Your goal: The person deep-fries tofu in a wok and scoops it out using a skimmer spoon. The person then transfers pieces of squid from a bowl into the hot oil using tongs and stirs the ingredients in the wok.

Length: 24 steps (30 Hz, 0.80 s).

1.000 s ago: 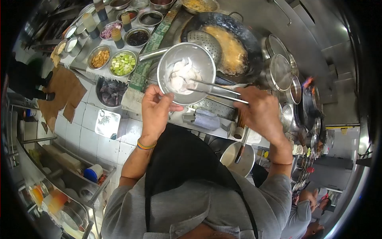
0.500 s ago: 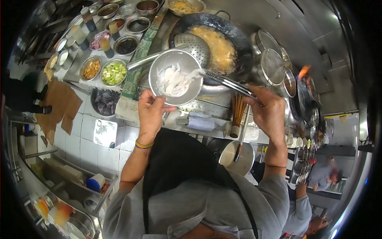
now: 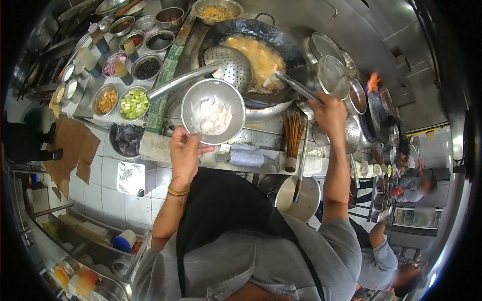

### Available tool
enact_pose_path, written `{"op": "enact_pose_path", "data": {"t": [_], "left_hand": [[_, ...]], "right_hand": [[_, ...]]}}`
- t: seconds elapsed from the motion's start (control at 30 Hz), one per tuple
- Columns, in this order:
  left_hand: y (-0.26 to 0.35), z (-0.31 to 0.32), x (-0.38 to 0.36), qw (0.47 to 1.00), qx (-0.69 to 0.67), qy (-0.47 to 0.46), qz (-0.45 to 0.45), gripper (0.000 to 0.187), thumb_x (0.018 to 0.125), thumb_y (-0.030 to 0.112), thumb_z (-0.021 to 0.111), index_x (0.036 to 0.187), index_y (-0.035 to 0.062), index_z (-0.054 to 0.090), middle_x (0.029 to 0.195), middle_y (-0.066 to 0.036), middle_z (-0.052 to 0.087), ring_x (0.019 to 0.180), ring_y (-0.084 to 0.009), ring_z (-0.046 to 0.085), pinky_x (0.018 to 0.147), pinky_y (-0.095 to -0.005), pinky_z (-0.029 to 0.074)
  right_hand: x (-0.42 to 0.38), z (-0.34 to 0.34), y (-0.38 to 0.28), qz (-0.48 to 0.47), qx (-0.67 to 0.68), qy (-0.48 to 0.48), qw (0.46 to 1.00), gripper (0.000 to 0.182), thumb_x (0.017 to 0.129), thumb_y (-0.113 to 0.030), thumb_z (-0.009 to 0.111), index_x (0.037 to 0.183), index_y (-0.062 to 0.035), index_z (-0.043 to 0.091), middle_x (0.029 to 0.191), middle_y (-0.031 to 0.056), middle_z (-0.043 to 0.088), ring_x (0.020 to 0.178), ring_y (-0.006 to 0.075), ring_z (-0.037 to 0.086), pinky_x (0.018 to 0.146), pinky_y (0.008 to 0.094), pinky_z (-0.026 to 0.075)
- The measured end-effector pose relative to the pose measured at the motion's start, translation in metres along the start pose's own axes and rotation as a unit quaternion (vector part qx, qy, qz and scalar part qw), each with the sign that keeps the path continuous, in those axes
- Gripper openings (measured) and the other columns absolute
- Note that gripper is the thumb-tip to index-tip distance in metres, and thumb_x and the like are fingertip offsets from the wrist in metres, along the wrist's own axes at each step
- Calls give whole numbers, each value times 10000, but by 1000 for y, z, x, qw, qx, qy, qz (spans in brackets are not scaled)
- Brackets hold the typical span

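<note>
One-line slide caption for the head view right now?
Left hand holds a steel bowl of white pieces; right hand dips tongs with one piece into the bubbling wok.

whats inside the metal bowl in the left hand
The metal bowl, held by the left hand, contains pale white food pieces piled near its middle. Whatever lies beneath that pile is covered.

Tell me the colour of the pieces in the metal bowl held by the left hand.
White, slightly translucent pieces in the metal bowl, seen best in the head view.
</note>
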<state>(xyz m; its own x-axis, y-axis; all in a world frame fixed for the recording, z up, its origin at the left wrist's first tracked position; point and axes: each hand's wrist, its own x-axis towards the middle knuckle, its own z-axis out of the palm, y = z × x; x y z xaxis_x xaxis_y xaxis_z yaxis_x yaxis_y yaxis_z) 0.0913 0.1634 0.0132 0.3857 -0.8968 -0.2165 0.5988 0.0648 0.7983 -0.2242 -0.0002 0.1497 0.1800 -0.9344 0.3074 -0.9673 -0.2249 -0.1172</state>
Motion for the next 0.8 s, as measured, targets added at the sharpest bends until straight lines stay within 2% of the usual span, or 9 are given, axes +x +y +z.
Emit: {"op": "enact_pose_path", "data": {"t": [0.13,0.23,0.27,0.33,0.43,0.53,0.63,0.8], "left_hand": [[14,5,-7,1000,-10,5,13,145,911,-41,569,876,38,452,927,-121,611,698,-201,696,584,-354,664],[21,5,-12,999,-23,8,24,132,914,-41,569,881,32,465,943,-124,616,710,-201,697,591,-353,666],[22,3,-13,999,-27,6,28,126,915,-41,569,883,30,470,949,-125,619,716,-201,697,593,-352,666],[21,0,-15,999,-23,-2,37,113,919,-47,559,893,26,476,979,-132,634,754,-197,701,607,-347,667],[29,11,-21,999,-11,-5,37,108,921,-58,548,907,23,478,1006,-136,640,770,-189,702,615,-325,664],[31,14,-24,997,20,-36,59,125,921,-60,549,903,22,456,1095,-151,619,782,-195,703,611,-304,659],[35,17,-28,995,38,-49,80,117,931,-41,559,889,24,471,964,-116,637,730,-183,700,594,-327,659],[34,9,-27,993,68,-58,75,132,926,-41,558,885,29,455,922,-91,609,676,-176,693,580,-310,649]], "right_hand": [[14,42,21,24,-47,-42,998,341,864,-342,730,1106,-102,745,985,192,730,903,385,703,808,467,542],[4,5,2,-13,7,27,1000,354,868,-329,736,1124,-85,735,1006,191,728,910,384,703,808,460,540],[0,-6,-3,-25,75,30,996,315,855,-248,754,1104,-56,733,1018,193,724,894,381,703,797,448,540],[-14,-46,-38,-112,86,34,989,289,812,-152,775,1077,-43,734,966,180,724,861,353,707,746,420,543],[-35,-68,-68,-216,110,-20,970,304,768,-101,779,1059,-34,721,912,151,711,814,318,703,694,408,539],[-46,-76,-96,-289,60,-45,954,320,752,-99,773,1058,-37,703,874,111,687,785,293,694,654,404,531],[-47,-71,-107,-332,9,-64,941,335,741,-104,772,1063,-56,693,862,80,671,766,267,681,625,387,524],[-46,-75,-100,-360,-13,-42,932,310,727,-90,770,1031,-69,708,851,68,677,735,252,674,605,377,518]]}}
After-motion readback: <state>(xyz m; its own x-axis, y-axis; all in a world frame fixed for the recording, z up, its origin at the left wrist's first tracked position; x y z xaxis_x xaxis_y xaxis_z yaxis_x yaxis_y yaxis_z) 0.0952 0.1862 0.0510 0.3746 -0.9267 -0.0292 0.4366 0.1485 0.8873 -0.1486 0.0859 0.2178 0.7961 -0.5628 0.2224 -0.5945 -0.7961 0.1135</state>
